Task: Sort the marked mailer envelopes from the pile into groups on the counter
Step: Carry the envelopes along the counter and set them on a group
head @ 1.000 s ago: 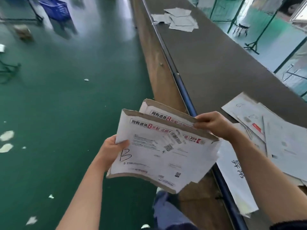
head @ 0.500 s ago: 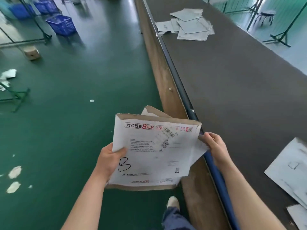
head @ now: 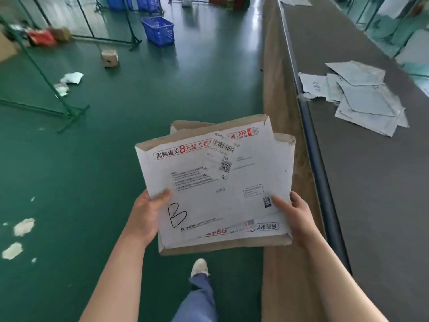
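I hold a small stack of white and brown mailer envelopes (head: 218, 182) in front of me, above the green floor beside the counter. The top one bears a handwritten "B" at its lower left, red print and a barcode label. My left hand (head: 148, 212) grips the stack's lower left corner with the thumb on top. My right hand (head: 292, 212) grips its lower right edge, thumb on the face. A group of grey-white mailers (head: 362, 96) lies on the dark counter (head: 371, 205) ahead to the right.
The counter has a blue rail (head: 318, 163) and a brown side panel along its left edge. More mailers (head: 294, 1) lie far down the counter. A blue basket (head: 159, 31), a small carton (head: 109, 57), green rack legs (head: 46, 89) and paper scraps are on the floor. My foot (head: 199, 267) steps forward.
I have walked forward along the counter; the far group of mailers is now much closer. My right hand shifted from the stack's top right corner to its lower right edge.
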Action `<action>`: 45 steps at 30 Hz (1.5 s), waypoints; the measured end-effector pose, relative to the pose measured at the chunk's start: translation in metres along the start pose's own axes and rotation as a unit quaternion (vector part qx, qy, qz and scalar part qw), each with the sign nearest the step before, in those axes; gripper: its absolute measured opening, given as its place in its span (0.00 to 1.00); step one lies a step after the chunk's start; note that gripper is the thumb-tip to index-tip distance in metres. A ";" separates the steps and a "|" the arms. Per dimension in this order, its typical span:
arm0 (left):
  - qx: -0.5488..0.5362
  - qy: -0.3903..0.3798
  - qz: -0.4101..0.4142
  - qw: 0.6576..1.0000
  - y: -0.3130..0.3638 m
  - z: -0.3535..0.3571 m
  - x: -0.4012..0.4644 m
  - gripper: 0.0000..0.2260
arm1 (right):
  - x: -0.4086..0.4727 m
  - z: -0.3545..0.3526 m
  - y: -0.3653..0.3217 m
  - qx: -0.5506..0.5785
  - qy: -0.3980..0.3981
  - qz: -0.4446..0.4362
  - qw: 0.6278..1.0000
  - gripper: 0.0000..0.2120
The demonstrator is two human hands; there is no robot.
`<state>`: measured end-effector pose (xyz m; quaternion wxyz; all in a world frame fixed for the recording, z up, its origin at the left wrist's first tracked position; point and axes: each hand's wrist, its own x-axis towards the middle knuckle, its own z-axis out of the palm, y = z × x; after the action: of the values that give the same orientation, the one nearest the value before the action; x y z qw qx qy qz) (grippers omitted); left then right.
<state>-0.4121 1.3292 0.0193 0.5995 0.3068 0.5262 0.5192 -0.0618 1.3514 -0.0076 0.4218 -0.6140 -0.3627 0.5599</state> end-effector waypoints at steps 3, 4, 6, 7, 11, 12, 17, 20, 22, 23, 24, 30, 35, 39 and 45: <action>-0.015 -0.008 -0.044 0.999 0.030 -0.008 0.079 0.18 | 0.073 0.039 -0.049 -0.094 0.032 -0.021 0.995 0.14; -0.018 -0.006 -0.059 0.998 0.040 -0.004 0.104 0.18 | 0.097 0.048 -0.063 -0.130 0.043 -0.031 0.990 0.13; -0.007 -0.010 -0.070 0.997 0.056 0.010 0.160 0.17 | 0.143 0.062 -0.091 -0.179 0.074 -0.061 0.979 0.13; 0.006 -0.011 -0.072 0.997 0.062 0.022 0.187 0.16 | 0.163 0.063 -0.104 -0.183 0.085 -0.068 0.977 0.16; 0.022 0.014 -0.074 0.997 0.079 0.067 0.290 0.13 | 0.240 0.053 -0.142 -0.163 0.118 -0.090 0.975 0.35; 0.033 0.014 -0.068 0.997 0.082 0.081 0.317 0.12 | 0.264 0.044 -0.148 -0.169 0.125 -0.092 0.973 0.36; 0.086 -0.033 -0.049 0.995 0.103 0.155 0.452 0.13 | 0.385 -0.003 -0.175 -0.122 0.163 -0.076 0.976 0.32; 0.106 -0.037 -0.043 0.993 0.127 0.206 0.534 0.13 | 0.468 -0.024 -0.201 -0.089 0.179 -0.057 0.978 0.31; 0.106 -0.023 -0.033 0.994 0.148 0.231 0.575 0.12 | 0.519 -0.027 -0.224 -0.079 0.170 -0.045 0.981 0.29; 0.107 -0.012 -0.030 0.994 0.164 0.248 0.610 0.11 | 0.558 -0.030 -0.244 -0.072 0.169 -0.040 0.982 0.27; 0.104 -0.001 -0.025 0.994 0.175 0.257 0.630 0.11 | 0.583 -0.028 -0.260 -0.077 0.165 -0.038 0.983 0.26; 0.060 0.100 0.002 0.993 0.213 0.285 0.760 0.09 | 0.726 -0.001 -0.349 -0.144 0.101 -0.079 0.981 0.17; 0.016 0.126 -0.002 0.992 0.219 0.293 0.883 0.07 | 0.848 0.033 -0.384 -0.190 0.070 -0.105 0.974 0.08; -0.032 0.099 -0.032 0.994 0.233 0.282 1.002 0.12 | 0.964 0.067 -0.428 -0.187 0.106 -0.113 0.970 0.07; 0.008 -0.021 -0.096 0.995 0.300 0.290 1.169 0.22 | 1.122 0.104 -0.525 -0.080 0.197 -0.089 0.973 0.06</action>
<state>-0.3355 2.5676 0.0029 0.6549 0.2705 0.5448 0.4485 -0.0278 2.5925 0.0473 0.4822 -0.7093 -0.3693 0.3577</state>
